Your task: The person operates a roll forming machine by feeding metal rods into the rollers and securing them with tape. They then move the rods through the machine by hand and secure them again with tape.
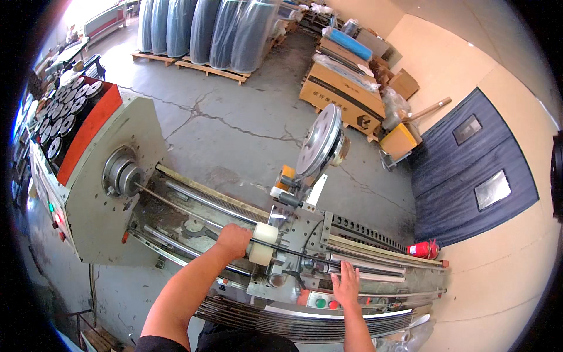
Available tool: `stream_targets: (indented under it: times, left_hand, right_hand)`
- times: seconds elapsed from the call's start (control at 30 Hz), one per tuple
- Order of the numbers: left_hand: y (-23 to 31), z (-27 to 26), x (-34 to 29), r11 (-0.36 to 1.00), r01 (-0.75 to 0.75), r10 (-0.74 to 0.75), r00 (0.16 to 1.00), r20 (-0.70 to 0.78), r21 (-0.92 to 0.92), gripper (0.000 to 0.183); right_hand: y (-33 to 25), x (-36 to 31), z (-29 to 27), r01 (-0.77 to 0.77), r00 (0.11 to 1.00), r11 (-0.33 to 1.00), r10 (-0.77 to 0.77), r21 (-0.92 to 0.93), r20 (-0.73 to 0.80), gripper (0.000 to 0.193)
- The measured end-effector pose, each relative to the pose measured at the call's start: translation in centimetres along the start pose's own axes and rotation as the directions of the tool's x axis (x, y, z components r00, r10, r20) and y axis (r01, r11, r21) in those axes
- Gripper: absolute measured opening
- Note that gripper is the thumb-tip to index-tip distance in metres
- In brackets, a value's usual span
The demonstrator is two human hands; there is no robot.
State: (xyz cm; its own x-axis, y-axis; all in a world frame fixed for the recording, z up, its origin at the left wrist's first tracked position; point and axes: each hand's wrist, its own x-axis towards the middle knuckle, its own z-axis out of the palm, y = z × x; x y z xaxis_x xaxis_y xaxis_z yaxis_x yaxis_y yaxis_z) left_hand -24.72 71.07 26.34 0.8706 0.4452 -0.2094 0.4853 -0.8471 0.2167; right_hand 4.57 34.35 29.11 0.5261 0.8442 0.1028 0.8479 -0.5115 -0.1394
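A long thin rod (182, 210) runs from the chuck (126, 178) of a lathe-like machine across its bed to the right. My left hand (234, 241) is closed around this rod, just left of a white roller (264, 243). Past the roller, the rod's darker part (296, 253) reaches toward my right hand (346, 283). The right hand's fingers are stretched out beside a metal fitting (321, 266) at the rod's right end; whether they touch it I cannot tell. A wrench (199, 232) lies on the bed left of my left hand.
A large metal disc (319, 141) stands up behind the carriage. A button panel (322, 301) sits below my right hand. Several dark rods (281, 320) lie along the near side. Behind are a fire extinguisher (423, 249), a cardboard box (340, 91) and wrapped rolls (205, 32).
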Motion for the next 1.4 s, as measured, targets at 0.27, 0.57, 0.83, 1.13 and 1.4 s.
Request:
stream_targets:
  times: [0.27, 0.57, 0.83, 1.13, 1.4]
  left_hand:
    - [-4.9, -0.4, -1.5, 0.997, 0.082, -0.082, 0.997, -0.015, -0.016, 0.030]
    - [-19.0, -0.3, -6.2, 0.973, 0.226, -0.222, 0.973, -0.068, 0.044, 0.041]
    - [-20.9, -1.2, -6.0, 0.968, 0.222, -0.229, 0.972, 0.047, 0.114, 0.039]
    - [-11.8, 0.1, -2.2, 0.996, 0.077, -0.080, 0.994, 0.076, 0.048, 0.050]
    - [-5.5, 1.2, -0.1, 0.998, -0.058, 0.059, 0.997, 0.041, -0.014, 0.056]
  right_hand:
    - [-1.9, 0.6, 0.2, -0.004, 1.000, 1.000, 0.004, 0.024, 0.011, 0.064]
    - [-1.7, 0.5, 0.9, -0.051, 0.998, 0.999, 0.051, 0.006, -0.036, 0.062]
    - [-2.3, 0.7, 1.7, -0.083, 0.995, 0.996, 0.082, -0.015, -0.056, 0.061]
    - [-6.7, 1.7, 2.4, -0.040, 0.996, 0.999, 0.041, 0.016, -0.080, 0.060]
    - [-11.3, 2.0, 3.2, -0.063, 0.996, 0.997, 0.066, 0.050, -0.064, 0.062]
